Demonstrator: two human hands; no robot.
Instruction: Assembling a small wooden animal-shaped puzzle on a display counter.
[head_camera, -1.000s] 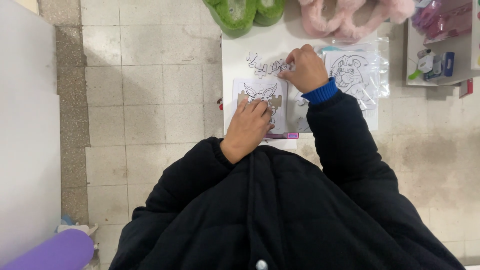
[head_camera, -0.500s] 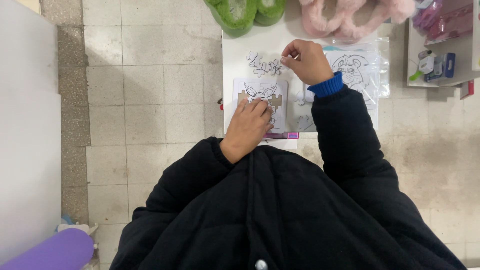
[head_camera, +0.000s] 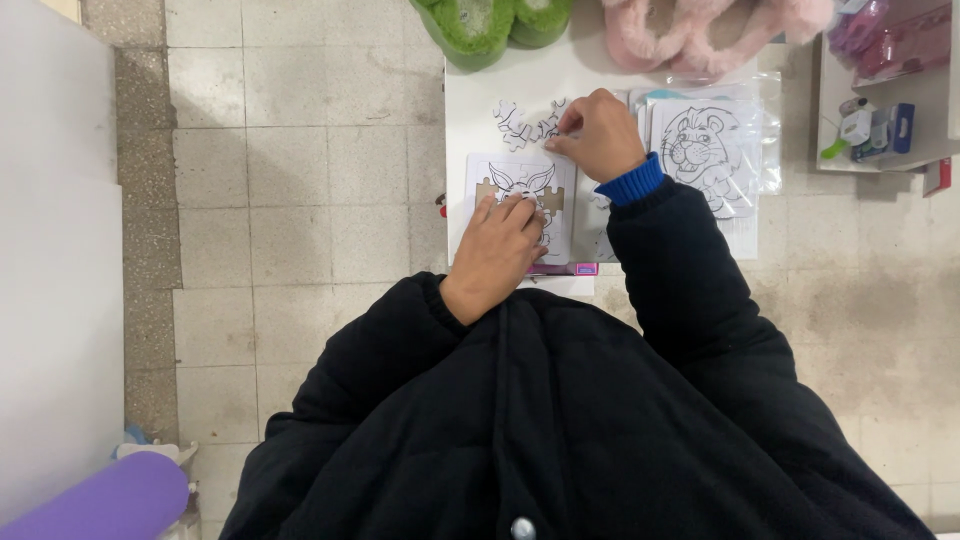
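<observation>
- The left hand (head_camera: 497, 255) lay flat on the rabbit puzzle board (head_camera: 521, 205), fingers spread and pressing down, grasping nothing. The board sat on the small white table (head_camera: 470, 130), near its middle.
- The right hand (head_camera: 600, 135) was at about one o'clock from the board, its fingertips pinched on one of the loose puzzle pieces (head_camera: 525, 122); which piece exactly could not be told, since the knuckles covered the grip.
- The loose pieces lay in a small cluster at twelve o'clock from the board, just beyond its top edge.
- Risk, as a judgement: the pieces were thin and interlocked, so lifting one could drag a neighbour along — it might slide toward the table's far edge, where the green slippers (head_camera: 490, 22) stood on the floor.
- A second risk: if the left hand eased off, the board could skid while a piece was pressed in, and seated pieces might pop out of the frame.
- The lion picture in its clear bag (head_camera: 715, 150), at three o'clock from the right hand, was close enough for the sleeve to brush.
- The board's long axis ran twelve to six o'clock — the rabbit's ears pointed to twelve, away from the person.
</observation>
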